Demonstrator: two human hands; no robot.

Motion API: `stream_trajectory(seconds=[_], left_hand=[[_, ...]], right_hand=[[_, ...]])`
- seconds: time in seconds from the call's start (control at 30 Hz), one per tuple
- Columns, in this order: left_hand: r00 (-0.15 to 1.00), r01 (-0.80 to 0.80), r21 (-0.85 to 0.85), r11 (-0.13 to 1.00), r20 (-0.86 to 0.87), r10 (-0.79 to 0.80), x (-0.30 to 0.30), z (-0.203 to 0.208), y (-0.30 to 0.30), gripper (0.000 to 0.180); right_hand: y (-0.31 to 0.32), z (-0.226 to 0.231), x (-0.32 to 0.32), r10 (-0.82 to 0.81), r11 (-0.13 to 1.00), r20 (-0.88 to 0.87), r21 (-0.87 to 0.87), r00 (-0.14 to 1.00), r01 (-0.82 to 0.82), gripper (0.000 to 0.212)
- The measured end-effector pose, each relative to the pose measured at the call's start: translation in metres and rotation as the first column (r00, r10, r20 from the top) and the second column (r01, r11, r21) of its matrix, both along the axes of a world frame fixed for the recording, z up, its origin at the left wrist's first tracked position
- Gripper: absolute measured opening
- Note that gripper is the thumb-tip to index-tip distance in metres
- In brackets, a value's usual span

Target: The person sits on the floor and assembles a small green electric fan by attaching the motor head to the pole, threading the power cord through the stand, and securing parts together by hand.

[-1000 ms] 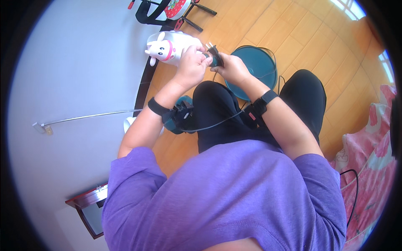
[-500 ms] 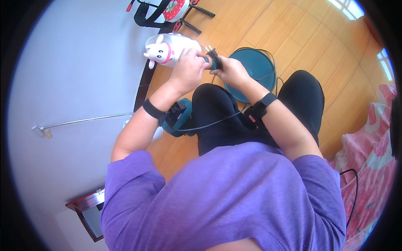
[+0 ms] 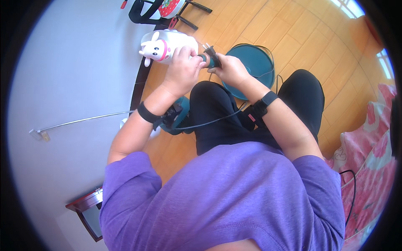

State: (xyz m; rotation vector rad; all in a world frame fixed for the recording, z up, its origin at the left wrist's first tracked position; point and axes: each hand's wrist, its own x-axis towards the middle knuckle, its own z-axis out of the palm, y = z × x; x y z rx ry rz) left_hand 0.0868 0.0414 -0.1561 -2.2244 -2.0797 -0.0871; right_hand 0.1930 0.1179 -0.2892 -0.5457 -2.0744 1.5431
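In front of my knees I hold a short teal tube with a copper-coloured band. My left hand is closed around its left end, fingers curled over it. At the other end, my right hand pinches a black power plug against the tube; its metal prongs point up and away from me. How the plug's cord runs inside my right fingers is hidden. Beyond that hand, a round teal base lies on the floor with a thin cord across it.
A white cow-shaped object with a pink collar stands past my left hand. A teal device sits beside my left knee, partly covered by my forearm; a dark cable crosses my lap. Pink patterned fabric hangs at right, a chair at far left.
Both hands keep their hold on the tube and plug. My left hand and forearm have shifted slightly left, and the tube has come a little left with them.
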Motion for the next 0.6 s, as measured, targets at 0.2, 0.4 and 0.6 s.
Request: stream_trajectory(seconds=[0.2, 0.4, 0.6], left_hand=[[0.992, 0.122, 0.014, 0.992, 0.042, -0.122, -0.004, -0.009, -0.005, 0.007], [0.998, -0.034, 0.140, 0.990, 0.050, 0.027, 0.002, -0.028, -0.005, 0.009], [0.978, -0.155, 0.212, 0.965, 0.173, 0.119, 0.009, -0.030, -0.001, 0.013]], right_hand=[[-0.002, -0.001, 0.001, -0.026, 1.000, -0.030, -0.007, 0.999, 0.025, 0.036], [-0.004, -0.001, 0.000, -0.046, 0.999, -0.062, 0.000, 0.997, 0.046, 0.036], [-0.005, -0.011, -0.006, -0.096, 0.995, -0.093, 0.010, 0.991, 0.097, 0.039]])
